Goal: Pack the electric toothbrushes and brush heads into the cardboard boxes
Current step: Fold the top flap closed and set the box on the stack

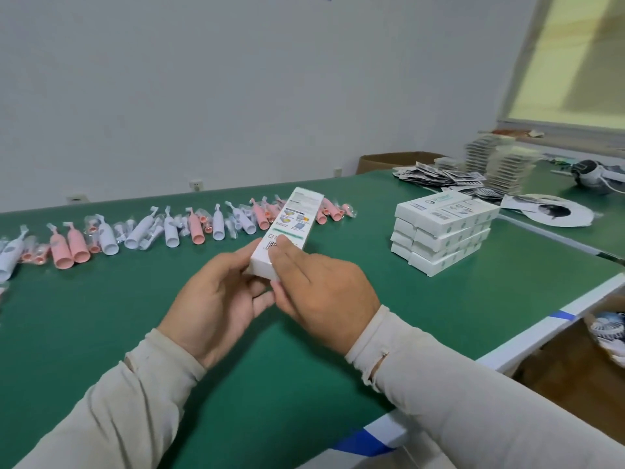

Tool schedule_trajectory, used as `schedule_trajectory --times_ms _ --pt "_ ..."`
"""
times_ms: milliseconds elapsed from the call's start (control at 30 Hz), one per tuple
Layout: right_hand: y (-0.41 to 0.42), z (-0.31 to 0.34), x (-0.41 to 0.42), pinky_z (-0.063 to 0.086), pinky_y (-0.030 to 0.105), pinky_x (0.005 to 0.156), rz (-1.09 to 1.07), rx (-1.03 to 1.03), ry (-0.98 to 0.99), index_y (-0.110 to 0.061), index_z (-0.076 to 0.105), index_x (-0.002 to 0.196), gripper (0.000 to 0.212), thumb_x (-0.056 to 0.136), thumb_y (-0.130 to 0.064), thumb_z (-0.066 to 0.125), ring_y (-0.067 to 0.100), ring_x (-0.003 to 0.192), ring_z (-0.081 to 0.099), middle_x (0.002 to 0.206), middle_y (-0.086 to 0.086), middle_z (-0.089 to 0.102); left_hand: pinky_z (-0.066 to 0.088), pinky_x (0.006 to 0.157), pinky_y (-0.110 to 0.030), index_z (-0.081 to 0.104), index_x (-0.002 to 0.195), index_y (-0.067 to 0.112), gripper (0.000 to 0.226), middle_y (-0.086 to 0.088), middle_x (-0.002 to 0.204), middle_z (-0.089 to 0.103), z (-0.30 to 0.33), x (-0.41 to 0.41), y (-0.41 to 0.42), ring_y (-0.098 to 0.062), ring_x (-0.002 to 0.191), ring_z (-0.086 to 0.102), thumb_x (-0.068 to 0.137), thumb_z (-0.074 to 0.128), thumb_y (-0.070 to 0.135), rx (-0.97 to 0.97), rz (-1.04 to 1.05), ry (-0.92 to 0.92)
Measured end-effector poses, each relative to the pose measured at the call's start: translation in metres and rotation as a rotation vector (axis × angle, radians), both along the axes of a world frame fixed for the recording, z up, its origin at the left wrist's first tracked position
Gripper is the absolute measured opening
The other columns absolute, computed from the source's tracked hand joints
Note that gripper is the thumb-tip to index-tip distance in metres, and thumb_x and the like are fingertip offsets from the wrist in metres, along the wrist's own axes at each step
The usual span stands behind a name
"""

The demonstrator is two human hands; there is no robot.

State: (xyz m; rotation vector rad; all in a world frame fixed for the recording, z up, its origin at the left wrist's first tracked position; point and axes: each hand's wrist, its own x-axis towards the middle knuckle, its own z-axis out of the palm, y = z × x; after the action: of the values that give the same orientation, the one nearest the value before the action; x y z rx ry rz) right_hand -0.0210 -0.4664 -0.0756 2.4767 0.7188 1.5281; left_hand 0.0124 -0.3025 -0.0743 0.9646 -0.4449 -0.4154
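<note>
A green bench [338, 333] fills the view, its right edge trimmed in white with blue tape. Along the far edge lies a row of pink and white electric toothbrushes [162, 231], with bagged brush heads among them. Near the right edge stands a stack of closed white boxes [443, 236], four layers high; leaflets [439, 176] and piled clear trays [500, 164] crowd the far right corner. Over the middle of the bench, a person holds one white cardboard box [291, 228] clear of the surface, its far end tilted up and away. The left hand [216, 299] cups the box's near end from below, fingers curled around it; the right hand [321, 289] lies over the top, fingers extended across the barcode panel, thumb tucked beneath.
</note>
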Motion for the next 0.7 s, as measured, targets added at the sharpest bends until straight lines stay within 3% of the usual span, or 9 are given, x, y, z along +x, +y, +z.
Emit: schedule_trajectory --times_ms 133,233,300,367,500,700 --pt "-0.022 0.018 0.015 0.046 0.032 0.045 -0.043 0.027 -0.075 -0.003 0.075 0.105 0.030 0.085 -0.023 0.062 0.025 0.063 0.068 0.094 0.008 0.076 0.059 0.088 -0.045 0.057 0.134 0.006 0.056 -0.015 0.132 0.064 -0.015 0.006 0.003 -0.027 0.117 0.065 0.084 0.057 0.030 -0.040 0.126 0.127" --pt "-0.054 0.047 0.033 0.040 0.029 0.043 -0.273 0.056 -0.095 -0.008 0.075 0.099 0.029 0.083 -0.026 0.060 0.027 0.056 0.063 0.073 0.006 0.070 0.058 0.079 -0.040 0.061 0.128 0.011 0.039 -0.013 0.123 0.069 -0.031 0.011 0.012 -0.024 0.105 0.071 0.095 0.048 0.028 0.078 0.273 0.142" --pt "-0.083 0.066 0.045 0.040 0.031 0.050 -0.455 0.071 -0.035 -0.007 0.071 0.092 0.023 0.082 -0.025 0.061 0.029 0.060 0.061 0.069 0.011 0.067 0.059 0.073 -0.035 0.064 0.125 0.014 0.041 -0.011 0.120 0.071 -0.036 0.013 0.020 -0.021 0.098 0.072 0.090 0.052 0.033 0.123 0.306 0.108" --pt "-0.114 0.077 0.057 0.040 0.035 0.063 -0.592 0.132 0.076 -0.006 0.067 0.085 0.019 0.085 -0.023 0.060 0.031 0.071 0.058 0.070 0.015 0.067 0.061 0.068 -0.031 0.066 0.123 0.015 0.045 -0.010 0.116 0.072 -0.037 0.014 0.027 -0.019 0.092 0.072 0.085 0.055 0.035 0.126 0.323 0.092" --pt "-0.161 0.082 0.073 0.034 0.038 0.077 -0.856 0.218 0.209 -0.012 0.066 0.084 0.020 0.089 -0.027 0.054 0.030 0.091 0.054 0.079 0.010 0.068 0.059 0.067 -0.030 0.066 0.121 0.017 0.032 -0.007 0.111 0.074 -0.036 0.015 0.031 -0.015 0.086 0.072 0.099 0.045 0.027 0.157 0.353 0.097" --pt "-0.172 0.070 0.081 0.034 0.042 0.094 -1.000 0.192 0.317 -0.021 0.066 0.090 0.020 0.093 -0.027 0.048 0.028 0.112 0.051 0.094 0.006 0.072 0.055 0.075 -0.036 0.067 0.119 0.016 0.030 -0.007 0.108 0.075 -0.033 0.011 0.027 -0.016 0.082 0.071 0.099 0.046 0.023 0.206 0.365 0.105"
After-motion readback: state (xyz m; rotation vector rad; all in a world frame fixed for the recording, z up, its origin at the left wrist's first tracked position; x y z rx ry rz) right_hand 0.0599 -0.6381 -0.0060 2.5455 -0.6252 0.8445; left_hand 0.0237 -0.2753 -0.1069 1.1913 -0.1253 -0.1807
